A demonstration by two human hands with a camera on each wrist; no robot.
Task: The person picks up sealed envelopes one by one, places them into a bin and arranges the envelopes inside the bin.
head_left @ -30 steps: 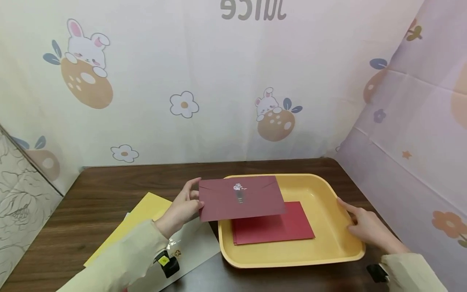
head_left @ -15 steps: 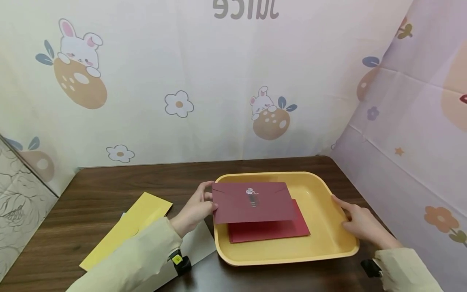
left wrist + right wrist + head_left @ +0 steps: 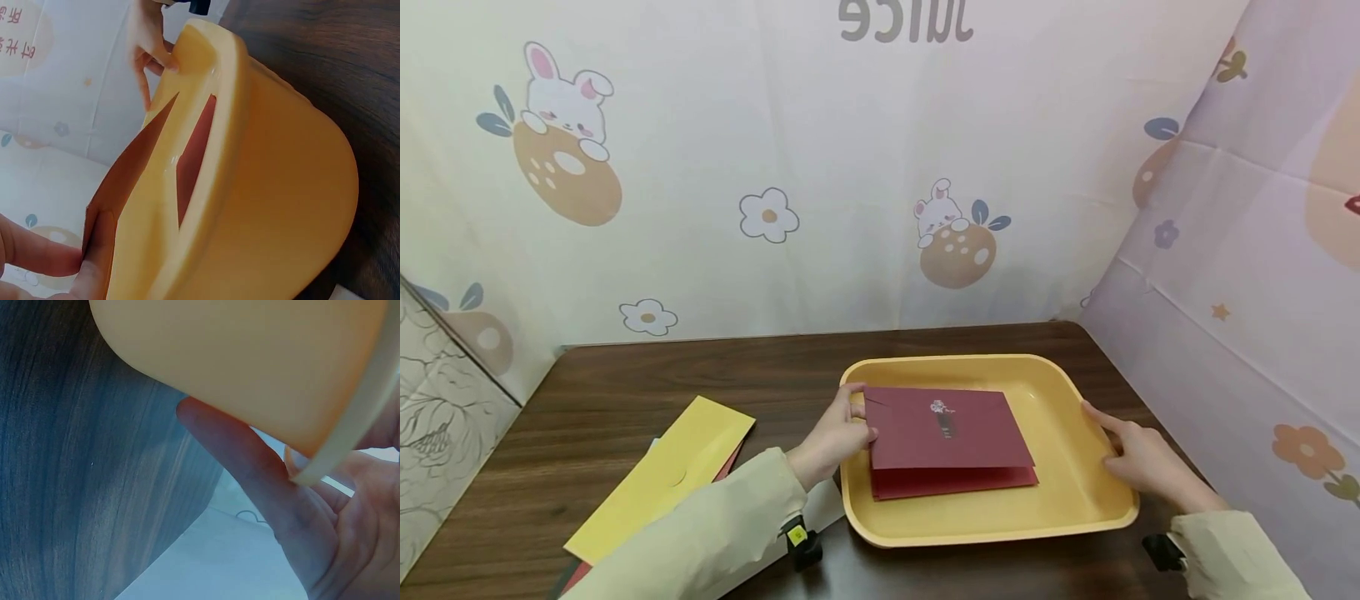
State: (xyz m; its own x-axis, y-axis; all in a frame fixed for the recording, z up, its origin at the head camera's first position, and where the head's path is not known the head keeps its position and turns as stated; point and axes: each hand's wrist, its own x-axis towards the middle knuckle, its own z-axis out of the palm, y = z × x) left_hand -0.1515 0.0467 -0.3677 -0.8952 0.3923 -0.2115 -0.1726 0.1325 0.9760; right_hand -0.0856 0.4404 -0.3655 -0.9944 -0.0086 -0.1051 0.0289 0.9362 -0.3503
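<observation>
My left hand [image 3: 835,435] pinches the left edge of a maroon envelope [image 3: 925,446] with a small white flower print. The envelope is over the yellow tray [image 3: 1075,500], tilted above a red envelope stack [image 3: 955,483] lying inside. In the left wrist view a gap shows between the held envelope [image 3: 134,159] and the red one [image 3: 195,147]. My right hand [image 3: 1142,460] grips the tray's right rim. From the right wrist, one finger [image 3: 231,437] lies against the tray's outer side.
A yellow envelope [image 3: 662,475] lies on the dark wooden table [image 3: 760,358] at left, over reddish and dark pieces. A whitish sheet [image 3: 823,508] is partly hidden beneath my left sleeve. Printed cloth [image 3: 850,275] stands behind and at the right.
My left hand has carried the maroon envelope rightward and down, closer to the red stack in the tray. My right hand stays on the tray rim. The view shifted slightly.
</observation>
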